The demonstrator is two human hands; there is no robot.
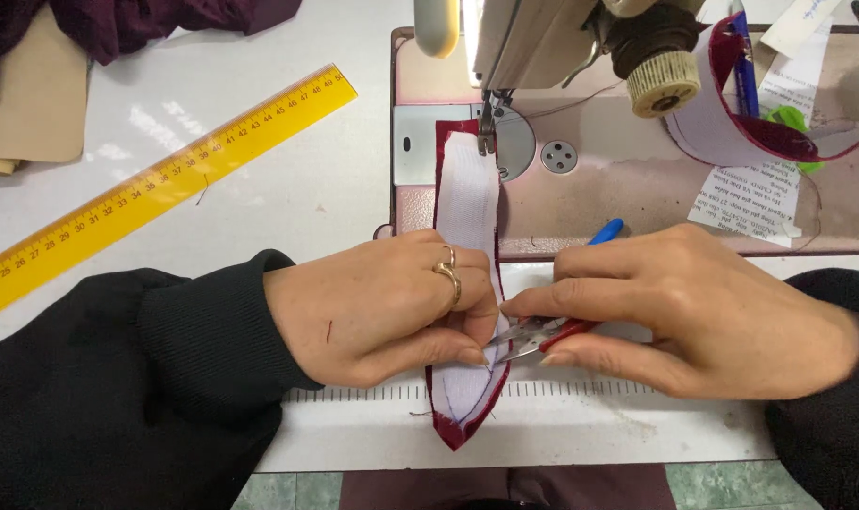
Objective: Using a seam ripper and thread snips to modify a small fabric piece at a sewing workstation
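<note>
A long pointed fabric strip (466, 203), white with a dark red edge, lies on the sewing machine bed (628, 198) and runs from under the presser foot (487, 135) toward me. My left hand (382, 307), with rings on one finger, presses the strip down near its pointed end. My right hand (694, 307) holds small thread snips (533, 335) with red and blue handles. Their blades touch the strip's right edge beside my left fingertips.
A yellow ruler (156, 189) lies diagonally on the white table at left. Dark red cloth (156, 19) and a tan piece (33, 94) sit at the top left. Another white and red strip (732, 123), a blue pen and printed papers (760, 189) lie at right of the machine.
</note>
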